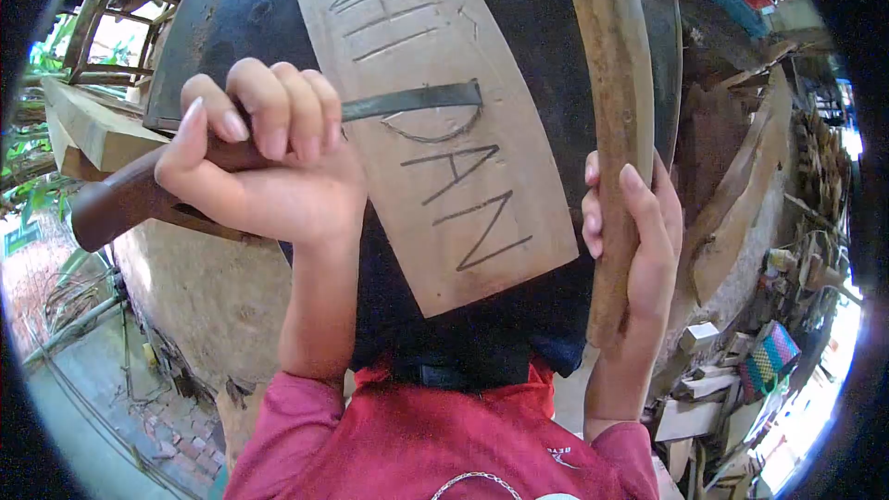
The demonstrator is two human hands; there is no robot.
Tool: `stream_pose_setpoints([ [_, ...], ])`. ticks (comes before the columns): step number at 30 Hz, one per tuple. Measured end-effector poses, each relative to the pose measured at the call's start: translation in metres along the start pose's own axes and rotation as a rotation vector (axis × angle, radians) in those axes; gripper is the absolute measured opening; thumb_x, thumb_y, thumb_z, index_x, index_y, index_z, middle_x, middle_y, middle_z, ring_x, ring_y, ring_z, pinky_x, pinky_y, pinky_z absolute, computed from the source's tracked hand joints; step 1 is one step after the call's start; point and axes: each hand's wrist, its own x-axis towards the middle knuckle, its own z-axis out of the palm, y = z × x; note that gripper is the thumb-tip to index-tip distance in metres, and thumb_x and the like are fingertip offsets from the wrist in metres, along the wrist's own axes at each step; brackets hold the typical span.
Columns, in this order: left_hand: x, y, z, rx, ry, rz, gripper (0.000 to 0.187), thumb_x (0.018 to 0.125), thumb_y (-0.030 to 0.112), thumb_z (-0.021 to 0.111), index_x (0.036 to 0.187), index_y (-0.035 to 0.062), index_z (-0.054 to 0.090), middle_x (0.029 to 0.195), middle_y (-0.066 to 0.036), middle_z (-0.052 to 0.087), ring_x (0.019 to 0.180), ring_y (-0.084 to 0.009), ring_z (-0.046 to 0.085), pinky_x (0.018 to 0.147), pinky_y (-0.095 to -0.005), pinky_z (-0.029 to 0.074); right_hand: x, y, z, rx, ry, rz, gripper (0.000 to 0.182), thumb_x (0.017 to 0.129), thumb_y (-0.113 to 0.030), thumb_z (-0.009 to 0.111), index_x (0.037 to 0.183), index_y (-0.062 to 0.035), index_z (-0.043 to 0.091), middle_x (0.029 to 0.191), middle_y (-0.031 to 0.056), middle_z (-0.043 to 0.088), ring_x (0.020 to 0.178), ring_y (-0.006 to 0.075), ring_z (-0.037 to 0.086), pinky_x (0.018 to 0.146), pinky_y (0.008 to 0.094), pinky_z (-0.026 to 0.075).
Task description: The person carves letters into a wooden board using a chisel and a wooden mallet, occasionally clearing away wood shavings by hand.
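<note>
Plainly, the left hand (269,167) closes, palm up, round the handle (120,199), while the right hand (653,241) grips the pole (611,65). Between both grips is the lettered board (463,148), the dark blade (417,102) over it. Farther out, beyond the right grip, scrap wood (690,418) lies near a woven basket (770,358).

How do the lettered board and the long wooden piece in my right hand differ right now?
The lettered board is broad and flat; the long wooden piece is narrow and thick.
The board carries large dark letters, while the wooden piece shows none.
The board has a tool's dark blade across it; the wooden piece is gripped by the right hand.
Both are brownish and longer than wide.
</note>
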Motion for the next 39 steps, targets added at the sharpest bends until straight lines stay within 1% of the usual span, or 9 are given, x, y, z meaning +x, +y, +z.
stream_pose_setpoints([
  [3,-0.007,0.000,0.005,0.031,0.139,0.029,0.023,0.087,0.027,0.050,0.068,0.0155,0.042,0.055,0.003,0.035,0.045,-0.0104,0.030,0.045,-0.0278,0.028,0.002,0.008,0.006,-0.088,0.016,-0.109,0.039,0.098,-0.026,0.057,0.123,0.0028,0.049,0.097,0.0097,0.058,0.062,0.0084,0.053,0.047,0.0213,0.042],
  [7,-0.010,0.003,0.000,-0.012,-0.010,0.046,0.022,0.083,0.029,0.051,0.070,0.0136,0.043,0.056,0.003,0.036,0.045,-0.0109,0.030,0.045,-0.0281,0.027,0.003,0.010,0.008,-0.149,0.033,-0.093,0.036,0.098,-0.025,0.057,0.123,0.0006,0.051,0.096,0.0080,0.060,0.064,0.0078,0.054,0.049,0.0212,0.043],
  [8,-0.009,0.006,-0.001,-0.029,-0.031,0.028,0.026,0.080,0.034,0.054,0.071,0.0132,0.042,0.055,0.003,0.036,0.045,-0.0104,0.030,0.045,-0.0276,0.026,0.003,0.010,0.008,-0.153,0.032,-0.084,0.036,0.098,-0.026,0.057,0.123,0.0005,0.052,0.096,0.0077,0.060,0.064,0.0076,0.055,0.049,0.0211,0.043],
  [12,-0.002,0.011,0.002,-0.087,-0.047,0.015,0.033,0.074,0.041,0.058,0.071,0.0140,0.040,0.055,0.003,0.036,0.043,-0.0096,0.028,0.044,-0.0262,0.025,0.004,0.009,0.007,-0.182,0.026,-0.069,0.036,0.098,-0.026,0.058,0.123,-0.0003,0.052,0.095,0.0068,0.060,0.065,0.0070,0.055,0.050,0.0210,0.043],
  [15,0.004,0.006,-0.006,-0.173,-0.186,-0.022,0.041,0.083,0.053,0.052,0.075,0.0141,0.042,0.057,0.001,0.039,0.042,-0.0103,0.029,0.041,-0.0263,0.024,0.005,0.009,0.006,-0.203,0.005,-0.072,0.036,0.098,-0.026,0.058,0.124,-0.0009,0.052,0.095,0.0066,0.060,0.065,0.0068,0.055,0.050,0.0209,0.043],
  [21,0.008,0.006,0.000,-0.114,-0.138,-0.025,0.040,0.083,0.053,0.051,0.073,0.0156,0.042,0.055,0.002,0.037,0.041,-0.0101,0.027,0.040,-0.0270,0.023,0.005,0.008,0.006,-0.172,0.015,-0.065,0.038,0.098,-0.025,0.059,0.126,-0.0004,0.052,0.096,0.0069,0.060,0.066,0.0069,0.055,0.050,0.0208,0.044],
  [24,0.010,0.006,0.008,-0.056,-0.065,-0.015,0.032,0.074,0.040,0.058,0.064,0.0152,0.041,0.052,0.004,0.035,0.041,-0.0093,0.026,0.040,-0.0266,0.023,0.005,0.008,0.006,-0.165,0.013,-0.061,0.040,0.097,-0.025,0.059,0.127,0.0001,0.051,0.096,0.0070,0.060,0.065,0.0071,0.055,0.050,0.0211,0.044],
  [30,0.019,0.006,0.006,-0.071,-0.109,-0.070,0.032,0.076,0.040,0.056,0.061,0.0166,0.039,0.051,0.005,0.035,0.040,-0.0091,0.024,0.039,-0.0264,0.023,0.006,0.008,0.005,-0.177,0.001,-0.064,0.042,0.096,-0.026,0.060,0.128,0.0005,0.051,0.095,0.0071,0.060,0.065,0.0074,0.055,0.050,0.0212,0.044],
  [39,0.022,0.005,0.012,-0.046,-0.043,-0.086,0.033,0.079,0.039,0.053,0.061,0.0168,0.037,0.051,0.004,0.032,0.039,-0.0090,0.024,0.039,-0.0263,0.022,0.004,0.006,0.008,-0.185,0.023,-0.037,0.036,0.097,-0.026,0.059,0.122,-0.0003,0.053,0.095,0.0069,0.060,0.064,0.0075,0.054,0.049,0.0212,0.043],
])
